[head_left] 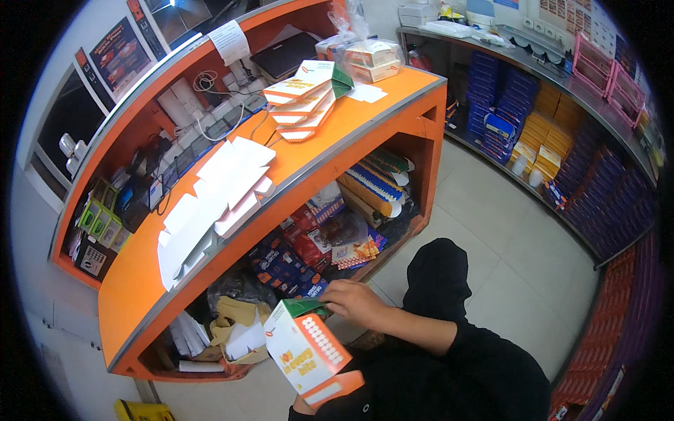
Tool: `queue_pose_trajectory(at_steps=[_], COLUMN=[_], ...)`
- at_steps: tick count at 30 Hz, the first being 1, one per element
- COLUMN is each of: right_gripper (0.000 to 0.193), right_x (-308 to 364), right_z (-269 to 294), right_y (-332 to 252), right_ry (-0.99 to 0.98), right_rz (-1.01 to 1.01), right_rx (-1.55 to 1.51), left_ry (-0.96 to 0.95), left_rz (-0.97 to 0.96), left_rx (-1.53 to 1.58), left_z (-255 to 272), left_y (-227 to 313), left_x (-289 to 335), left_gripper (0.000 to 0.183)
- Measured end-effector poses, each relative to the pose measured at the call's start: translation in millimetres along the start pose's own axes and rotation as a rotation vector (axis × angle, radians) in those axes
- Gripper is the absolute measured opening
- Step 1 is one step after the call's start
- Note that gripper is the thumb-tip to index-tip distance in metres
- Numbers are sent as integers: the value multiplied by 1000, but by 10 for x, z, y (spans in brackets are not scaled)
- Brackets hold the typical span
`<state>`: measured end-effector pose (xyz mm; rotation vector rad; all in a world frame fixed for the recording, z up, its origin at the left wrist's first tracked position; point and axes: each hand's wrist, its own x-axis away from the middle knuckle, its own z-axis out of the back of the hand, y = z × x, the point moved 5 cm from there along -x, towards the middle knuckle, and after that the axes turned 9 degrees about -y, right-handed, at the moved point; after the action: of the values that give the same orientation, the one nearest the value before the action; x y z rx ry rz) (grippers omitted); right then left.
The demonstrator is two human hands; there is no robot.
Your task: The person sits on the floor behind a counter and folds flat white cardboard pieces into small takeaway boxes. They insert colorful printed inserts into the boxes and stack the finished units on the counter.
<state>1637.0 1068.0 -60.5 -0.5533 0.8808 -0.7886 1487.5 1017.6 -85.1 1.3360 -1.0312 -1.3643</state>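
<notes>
In front of my body is a white, orange and green cardboard food box (302, 354), tilted, with a green flap at its far end. My right hand (357, 303) reaches in from the right, its fingers closed on the green flap. Under the box's near end, only a little of my left hand (303, 406) shows. It holds the box from below, with its fingers hidden behind the cardboard. On the orange counter (151, 281) ahead lie flat white box blanks (214, 200). Farther back, several folded boxes (302, 98) like the held one are stacked.
Shelves under the counter hold packets (281, 263), paper bags and folded cardboard. Bagged boxes (372, 59) sit at the counter's far end. To the right, a metal table (519, 59) stands over stacks of blue and yellow cartons. A yellow object (140, 410) lies on the floor at lower left.
</notes>
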Motion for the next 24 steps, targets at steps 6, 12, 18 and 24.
queue_pose_trajectory(at_steps=[6, 12, 18, 24], right_gripper=[14, 14, 12, 23], right_x=[-19, -66, -38, 39], right_z=[-56, 31, 35, -103], right_y=[-11, -17, -90, -34], right_ry=[-97, 61, 78, 28], right_rz=[-52, -97, -54, -94], right_rx=[-88, -281, -198, -317], left_ry=[111, -73, -21, -1], left_rz=[90, 25, 160, -139], left_rx=[390, 317, 553, -520], left_z=[-55, -40, -81, -36], left_y=[-258, -284, -384, -167], left_x=[-220, -160, -137, -124], left_gripper=[20, 31, 27, 31])
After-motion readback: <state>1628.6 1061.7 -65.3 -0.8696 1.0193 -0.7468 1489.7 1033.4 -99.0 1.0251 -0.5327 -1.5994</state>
